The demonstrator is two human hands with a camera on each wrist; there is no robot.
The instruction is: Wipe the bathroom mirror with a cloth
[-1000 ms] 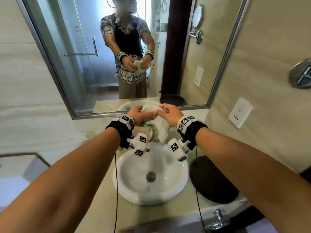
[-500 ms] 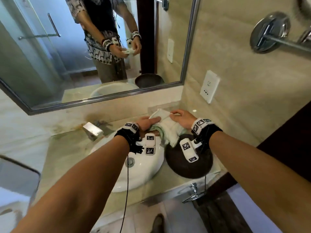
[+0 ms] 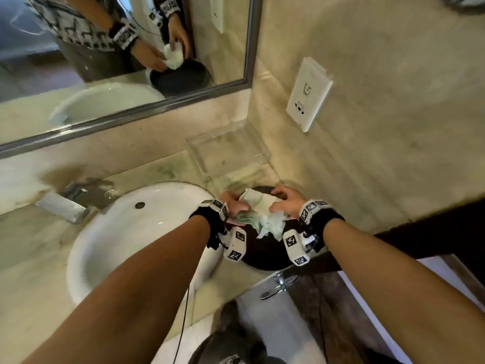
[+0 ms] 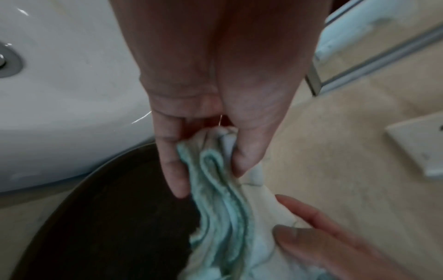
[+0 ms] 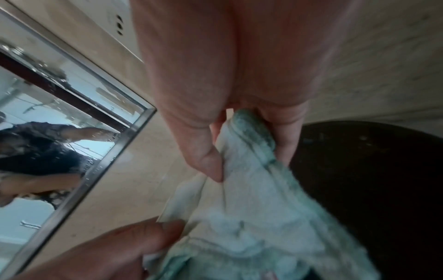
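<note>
A bunched white and pale green cloth [image 3: 258,215] hangs between both hands, just above a dark round dish [image 3: 262,258] at the right of the counter. My left hand [image 3: 232,204] pinches its left end between thumb and fingers, as the left wrist view shows [image 4: 208,180] with the cloth [image 4: 223,204] trailing down. My right hand [image 3: 283,202] grips the other end, thumb over the cloth [image 5: 254,204] and fingers behind it, hand [image 5: 249,164]. The framed mirror [image 3: 105,61] is on the wall at upper left, apart from the cloth; its corner [image 5: 72,161] shows in the right wrist view.
A white basin [image 3: 147,232] sits left of the dish, with a chrome faucet [image 3: 65,203] behind it. A clear tray [image 3: 228,153] stands in the counter's back corner. A white wall socket [image 3: 309,95] is on the right wall. The counter edge runs just below my wrists.
Both hands have carried the cloth from over the basin to the right and lower, above the dark dish. My head has turned down and away from the mirror.
</note>
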